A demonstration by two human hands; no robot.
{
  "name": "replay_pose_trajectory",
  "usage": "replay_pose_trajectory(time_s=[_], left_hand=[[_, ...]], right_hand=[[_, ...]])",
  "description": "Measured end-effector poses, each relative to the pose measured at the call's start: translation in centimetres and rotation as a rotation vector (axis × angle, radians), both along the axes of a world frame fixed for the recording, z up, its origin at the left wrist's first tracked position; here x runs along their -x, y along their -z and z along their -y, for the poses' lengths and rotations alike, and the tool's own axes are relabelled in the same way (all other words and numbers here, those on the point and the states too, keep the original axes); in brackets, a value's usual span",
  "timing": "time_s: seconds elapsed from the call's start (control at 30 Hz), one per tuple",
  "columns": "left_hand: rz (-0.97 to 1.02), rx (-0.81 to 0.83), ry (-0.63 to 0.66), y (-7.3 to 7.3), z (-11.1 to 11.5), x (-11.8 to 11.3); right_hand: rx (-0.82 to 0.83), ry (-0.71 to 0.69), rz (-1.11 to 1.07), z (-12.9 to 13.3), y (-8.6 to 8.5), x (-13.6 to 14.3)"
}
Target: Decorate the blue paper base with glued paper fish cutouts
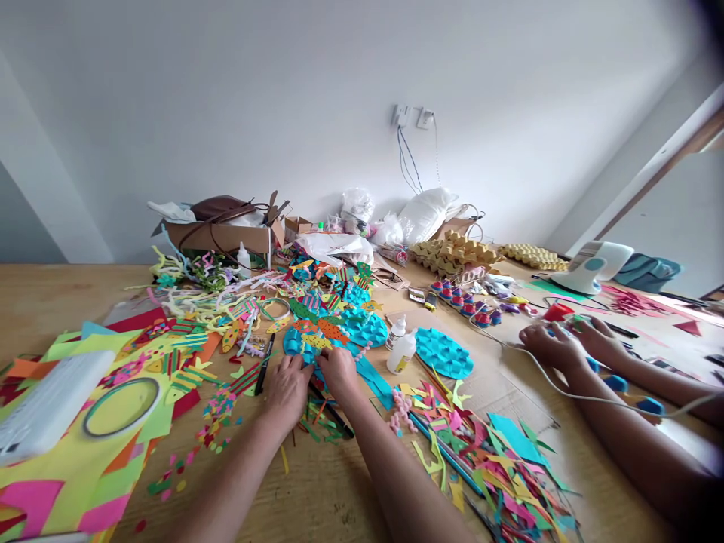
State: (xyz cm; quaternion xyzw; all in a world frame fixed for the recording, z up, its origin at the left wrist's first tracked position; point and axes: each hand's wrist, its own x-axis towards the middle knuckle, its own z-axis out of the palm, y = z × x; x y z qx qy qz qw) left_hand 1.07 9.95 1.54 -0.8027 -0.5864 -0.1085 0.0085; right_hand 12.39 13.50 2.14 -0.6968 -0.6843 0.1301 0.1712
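Note:
My left hand (289,386) and my right hand (339,375) are close together at the near edge of a blue bumpy disc (292,341). Their fingers are bent inward and closed; what sits between the fingertips is too small and hidden to make out. Just beyond them a yellow spotted paper cutout (317,342) and an orange paper fish (331,329) lie on the blue pieces. A blue paper strip (374,383) runs out beside my right hand. Near my left wrist lies a black pen (265,365).
White glue bottles (403,351) stand near another blue disc (444,353). Paper scraps (498,467) cover the right front, coloured sheets (62,467) the left. A co-worker's hands (551,345) work at the right, with a cable (543,369) across. Egg trays (452,255) lie behind.

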Motion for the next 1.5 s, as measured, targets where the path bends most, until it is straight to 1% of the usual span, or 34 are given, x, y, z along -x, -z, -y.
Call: replay_pose_trajectory(time_s=[0.13,0.33,0.53,0.77,0.9,1.23,1.5], left_hand=[[0.006,0.008,0.004,-0.2,-0.1,-0.2],[-0.002,-0.027,-0.008,0.2,-0.1,-0.2],[-0.012,-0.052,-0.01,0.2,0.1,-0.3],[-0.049,-0.057,-0.01,0.6,0.2,-0.1],[-0.044,-0.07,-0.009,0.9,0.1,0.0],[-0.025,-0.072,-0.021,1.0,-0.3,0.3],[0.035,-0.062,0.005,1.3,-0.5,0.9]], right_hand=[[-0.002,-0.001,0.001,0.0,-0.1,0.0],[0.009,0.0,0.006,0.1,-0.4,-0.1],[0.004,-0.006,-0.002,0.3,-0.7,-0.2],[0.0,-0.003,0.003,0.4,-0.5,-0.2],[0.002,-0.007,0.011,0.4,-0.3,-0.1],[0.004,-0.017,0.043,0.3,-0.4,-0.2],[0.003,-0.017,0.067,0.2,-0.3,0.0]])
